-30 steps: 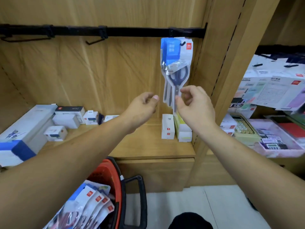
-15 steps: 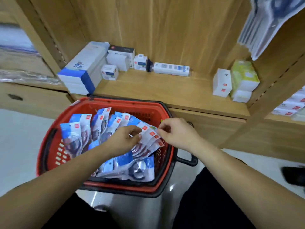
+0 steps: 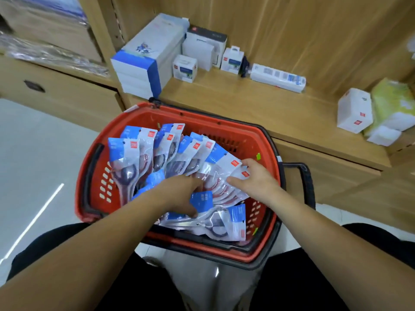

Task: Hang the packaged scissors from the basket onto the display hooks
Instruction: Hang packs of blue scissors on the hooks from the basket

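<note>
Picking a pack, it seems: left hand [image 3: 179,194] burrows among the basket's [image 3: 202,113] packaged scissors [image 3: 122,162], grip hidden; right hand [image 3: 253,178] lies flat beside it. Next, single one out.

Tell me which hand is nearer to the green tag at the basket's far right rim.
Right. The right hand lies on the scissor packs close beside the green tag; the left hand is farther off, among packs in the middle of the basket.

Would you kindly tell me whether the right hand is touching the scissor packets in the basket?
Touching: head view shows the right hand resting on the fanned scissor packets.
</note>
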